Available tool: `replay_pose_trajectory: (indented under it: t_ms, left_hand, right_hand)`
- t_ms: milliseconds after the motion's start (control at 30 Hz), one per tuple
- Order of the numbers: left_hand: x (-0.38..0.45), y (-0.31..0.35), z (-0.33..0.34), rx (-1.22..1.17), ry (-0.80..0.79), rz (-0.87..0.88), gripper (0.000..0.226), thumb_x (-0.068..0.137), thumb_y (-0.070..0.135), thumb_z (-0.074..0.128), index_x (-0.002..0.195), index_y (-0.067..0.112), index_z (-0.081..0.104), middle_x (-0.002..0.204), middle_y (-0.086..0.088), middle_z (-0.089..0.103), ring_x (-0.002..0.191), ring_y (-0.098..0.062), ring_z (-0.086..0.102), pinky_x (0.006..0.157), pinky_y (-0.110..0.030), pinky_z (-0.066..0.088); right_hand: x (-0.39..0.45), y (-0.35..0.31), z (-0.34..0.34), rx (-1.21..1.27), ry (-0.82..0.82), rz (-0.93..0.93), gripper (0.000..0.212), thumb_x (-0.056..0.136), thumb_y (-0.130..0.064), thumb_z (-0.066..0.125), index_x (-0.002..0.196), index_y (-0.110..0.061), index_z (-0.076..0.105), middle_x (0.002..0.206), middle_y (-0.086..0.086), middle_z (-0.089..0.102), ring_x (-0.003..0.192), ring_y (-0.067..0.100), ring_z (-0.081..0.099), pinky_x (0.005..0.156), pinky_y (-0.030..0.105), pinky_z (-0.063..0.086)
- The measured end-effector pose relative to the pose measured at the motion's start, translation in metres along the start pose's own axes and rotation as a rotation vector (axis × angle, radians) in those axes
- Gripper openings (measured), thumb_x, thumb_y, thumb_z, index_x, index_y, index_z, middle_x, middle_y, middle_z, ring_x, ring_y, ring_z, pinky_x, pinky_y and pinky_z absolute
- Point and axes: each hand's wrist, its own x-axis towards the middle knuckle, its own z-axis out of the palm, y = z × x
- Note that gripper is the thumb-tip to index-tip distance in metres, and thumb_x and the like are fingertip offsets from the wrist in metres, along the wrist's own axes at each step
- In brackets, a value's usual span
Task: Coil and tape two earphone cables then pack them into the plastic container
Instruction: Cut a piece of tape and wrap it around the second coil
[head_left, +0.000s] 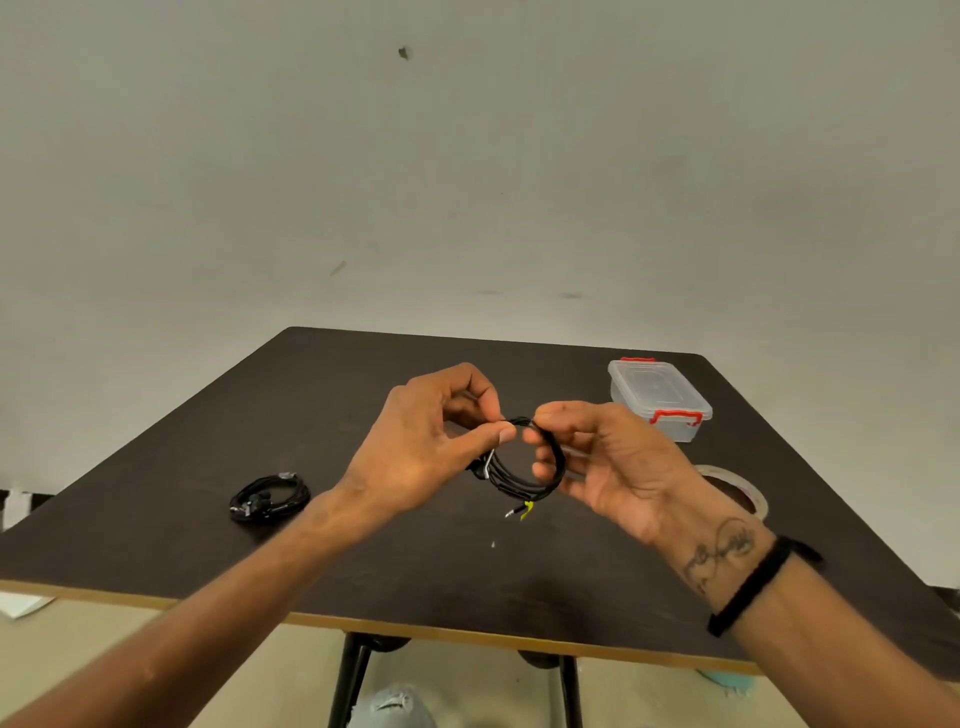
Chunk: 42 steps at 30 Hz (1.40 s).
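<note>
Dark counter (415, 561) against pale wall. Left hand (415, 447) and right hand (608, 462) both pinch black coiled earphone cable (524, 467) above counter centre, fingers (488, 434) curled on it. Second coiled cable (270, 499) lies left; closed plastic container (660, 397) far right, tape roll (737, 488) near it.

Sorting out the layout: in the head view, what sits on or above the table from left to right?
Coiled earphone cable on the table → left hand → held cable coil → right hand → tape roll.
</note>
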Motion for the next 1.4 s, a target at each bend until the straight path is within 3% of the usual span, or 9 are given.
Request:
replay_pose_trajectory:
  t_ms: [167, 333, 467, 567, 767, 933, 1133, 1267, 1400]
  left_hand:
    - [-0.015, -0.013, -0.024, 0.041, 0.005, -0.037, 0.017, 0.088, 0.024, 0.082, 0.093, 0.016, 0.067, 0.081, 0.002, 0.076, 0.078, -0.012, 0.075, 0.072, -0.028, 0.062]
    - [-0.025, -0.031, -0.048, 0.009, 0.038, -0.159, 0.016, 0.089, 0.024, 0.081, 0.104, 0.025, 0.075, 0.083, 0.005, 0.079, 0.077, -0.008, 0.075, 0.074, -0.021, 0.058]
    - [-0.031, -0.042, -0.062, 0.025, 0.031, -0.234, 0.018, 0.089, 0.026, 0.080, 0.107, 0.025, 0.080, 0.088, 0.008, 0.080, 0.084, -0.005, 0.076, 0.080, -0.024, 0.061]
    - [-0.037, -0.046, -0.068, 0.052, 0.020, -0.255, 0.018, 0.089, 0.030, 0.080, 0.106, 0.026, 0.080, 0.089, 0.009, 0.080, 0.084, -0.005, 0.076, 0.078, -0.023, 0.061]
    - [-0.041, -0.054, -0.069, 0.214, -0.049, -0.449, 0.007, 0.092, 0.030, 0.077, 0.097, 0.027, 0.081, 0.083, 0.009, 0.079, 0.079, -0.001, 0.074, 0.063, -0.012, 0.054]
    - [-0.036, -0.073, -0.060, 0.314, -0.098, -0.585, 0.007, 0.093, 0.029, 0.075, 0.091, 0.028, 0.081, 0.082, 0.009, 0.079, 0.083, -0.002, 0.073, 0.067, -0.019, 0.055]
    - [-0.041, -0.092, -0.047, 0.450, -0.087, -0.528, 0.014, 0.092, 0.029, 0.075, 0.102, 0.022, 0.081, 0.094, 0.000, 0.079, 0.084, -0.012, 0.073, 0.077, -0.025, 0.058]
    - [-0.041, -0.094, -0.045, 0.507, -0.016, -0.450, 0.020, 0.094, 0.028, 0.071, 0.109, 0.019, 0.079, 0.097, -0.002, 0.079, 0.087, -0.014, 0.073, 0.086, -0.029, 0.059]
    - [-0.027, -0.085, -0.039, 0.467, 0.064, -0.350, 0.022, 0.093, 0.027, 0.071, 0.113, 0.020, 0.077, 0.095, 0.003, 0.077, 0.088, -0.010, 0.072, 0.088, -0.025, 0.058]
  right_hand:
    - [0.014, 0.014, 0.025, -0.162, -0.023, -0.017, 0.012, 0.096, -0.002, 0.065, 0.104, -0.006, 0.072, 0.079, 0.013, 0.074, 0.069, 0.020, 0.063, 0.074, 0.038, 0.056]
    - [0.020, 0.030, 0.047, -0.310, -0.153, -0.110, 0.027, 0.106, -0.028, 0.059, 0.118, -0.007, 0.071, 0.090, 0.015, 0.077, 0.074, 0.021, 0.064, 0.078, 0.039, 0.058]
    - [0.025, 0.043, 0.059, -0.580, -0.172, -0.335, 0.019, 0.093, -0.024, 0.080, 0.109, -0.014, 0.075, 0.088, 0.009, 0.081, 0.074, 0.016, 0.071, 0.078, 0.031, 0.058]
    - [0.032, 0.050, 0.065, -0.683, -0.155, -0.427, 0.006, 0.096, -0.020, 0.076, 0.097, -0.014, 0.078, 0.081, 0.005, 0.080, 0.069, 0.012, 0.070, 0.075, 0.031, 0.059]
    - [0.056, 0.066, 0.078, -1.044, -0.203, -0.345, 0.017, 0.103, -0.032, 0.065, 0.093, -0.022, 0.075, 0.078, -0.004, 0.077, 0.072, 0.011, 0.066, 0.084, 0.048, 0.060]
    - [0.078, 0.076, 0.078, -1.207, -0.185, -0.268, 0.020, 0.098, -0.042, 0.071, 0.089, -0.026, 0.077, 0.080, -0.004, 0.074, 0.076, 0.012, 0.067, 0.079, 0.043, 0.061]
    - [0.084, 0.089, 0.076, -1.340, -0.155, -0.287, 0.020, 0.098, -0.042, 0.071, 0.096, -0.025, 0.080, 0.087, -0.008, 0.076, 0.079, 0.003, 0.069, 0.062, 0.021, 0.050]
    - [0.086, 0.091, 0.070, -1.277, -0.148, -0.281, 0.028, 0.098, -0.050, 0.068, 0.091, -0.026, 0.081, 0.082, -0.009, 0.077, 0.077, 0.007, 0.072, 0.065, 0.026, 0.055]
    - [0.087, 0.080, 0.060, -1.200, -0.107, -0.313, 0.028, 0.099, -0.051, 0.065, 0.087, -0.028, 0.077, 0.071, -0.011, 0.069, 0.065, 0.002, 0.062, 0.064, 0.027, 0.047]
